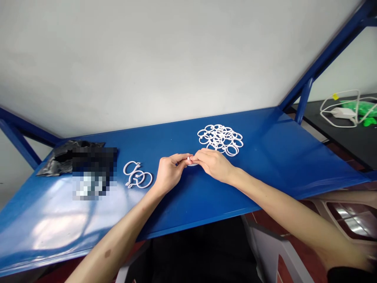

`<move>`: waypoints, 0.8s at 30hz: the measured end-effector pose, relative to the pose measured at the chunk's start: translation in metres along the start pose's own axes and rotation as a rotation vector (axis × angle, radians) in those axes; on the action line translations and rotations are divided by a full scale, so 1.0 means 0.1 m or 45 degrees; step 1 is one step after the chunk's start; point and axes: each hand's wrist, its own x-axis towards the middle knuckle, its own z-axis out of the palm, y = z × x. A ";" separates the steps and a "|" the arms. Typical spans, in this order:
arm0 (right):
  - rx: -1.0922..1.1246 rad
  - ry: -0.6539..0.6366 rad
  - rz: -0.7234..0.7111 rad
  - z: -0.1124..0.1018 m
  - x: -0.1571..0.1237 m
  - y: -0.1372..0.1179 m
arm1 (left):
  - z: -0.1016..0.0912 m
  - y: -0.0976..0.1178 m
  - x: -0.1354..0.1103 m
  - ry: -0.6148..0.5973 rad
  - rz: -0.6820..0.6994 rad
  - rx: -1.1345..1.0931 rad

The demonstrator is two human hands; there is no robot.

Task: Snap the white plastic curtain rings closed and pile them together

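Observation:
My left hand (172,171) and my right hand (214,165) meet over the middle of the blue table, their fingertips pinched together on one white ring (193,164). Most of that ring is covered by my fingers; only a small knob and part of its lower curve show. Just beyond my right hand lies a heap of white plastic rings (219,138), overlapping each other. To the left of my left hand, a few more white rings (138,177) with small eyelets lie in a loose group.
A crumpled black plastic bag (66,157) lies at the table's left, partly blurred out. The blue table (176,212) has raised blue frame bars (303,100) at both ends and a pale wall behind. A white cable (343,114) and green plastic (361,108) rest on a dark surface at right.

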 end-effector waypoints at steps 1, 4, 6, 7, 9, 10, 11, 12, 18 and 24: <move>-0.014 0.007 -0.002 0.00 0.01 0.00 | -0.01 0.00 0.02 -0.006 0.022 0.031; -0.063 0.041 0.006 -0.06 0.07 0.03 | -0.08 0.03 0.09 -0.073 0.136 0.212; -0.152 0.059 0.050 -0.17 0.10 0.09 | -0.21 0.02 0.16 -0.102 0.224 0.408; -0.215 0.068 0.099 -0.25 0.11 0.13 | -0.30 -0.01 0.19 -0.070 0.249 0.523; -0.344 0.086 0.257 -0.44 0.10 0.25 | -0.51 -0.09 0.23 0.056 0.209 0.818; -0.409 0.090 0.363 -0.54 0.08 0.31 | -0.62 -0.14 0.25 0.118 0.133 0.984; -0.462 0.070 0.455 -0.64 0.06 0.37 | -0.73 -0.20 0.25 0.155 0.035 1.132; -0.493 0.037 0.536 -0.72 0.04 0.43 | -0.83 -0.26 0.26 0.164 -0.078 1.250; -0.475 -0.092 0.839 -0.97 -0.01 0.55 | -1.10 -0.47 0.25 -0.026 -0.533 1.452; -0.503 -0.132 0.835 -0.94 -0.01 0.55 | -1.05 -0.51 0.27 -0.071 -0.394 1.320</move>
